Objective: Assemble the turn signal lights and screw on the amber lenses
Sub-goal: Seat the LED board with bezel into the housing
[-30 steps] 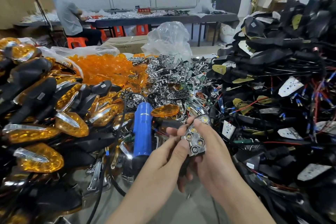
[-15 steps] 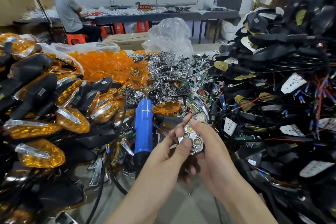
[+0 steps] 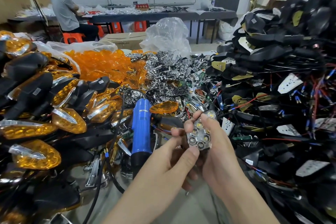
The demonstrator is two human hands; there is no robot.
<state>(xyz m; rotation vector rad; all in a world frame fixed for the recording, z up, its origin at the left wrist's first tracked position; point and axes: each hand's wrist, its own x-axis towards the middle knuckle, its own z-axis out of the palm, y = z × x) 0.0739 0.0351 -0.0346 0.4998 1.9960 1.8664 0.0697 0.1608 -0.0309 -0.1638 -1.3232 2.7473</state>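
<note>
A chrome reflector point(image 3: 200, 135) with several round LED cups sits in a dark turn signal housing, held between both hands low in the centre. My left hand point(image 3: 174, 158) grips it from the left, thumb pressed on its lower edge. My right hand point(image 3: 220, 151) wraps round it from the right, a finger across the top. One loose amber lens point(image 3: 163, 107) lies just beyond, beside a blue electric screwdriver point(image 3: 141, 127) standing in the pile.
Finished amber-lensed signals point(image 3: 36, 129) are heaped on the left. Loose amber lenses point(image 3: 101, 63) and chrome reflectors point(image 3: 172, 76) fill the middle. Black wired housings point(image 3: 281, 87) are stacked high on the right. A seated person point(image 3: 67, 11) works at a far table.
Both hands have kept the reflector assembly and turned it slightly; my left thumb has shifted down to its lower edge. The camera has tilted a little.
</note>
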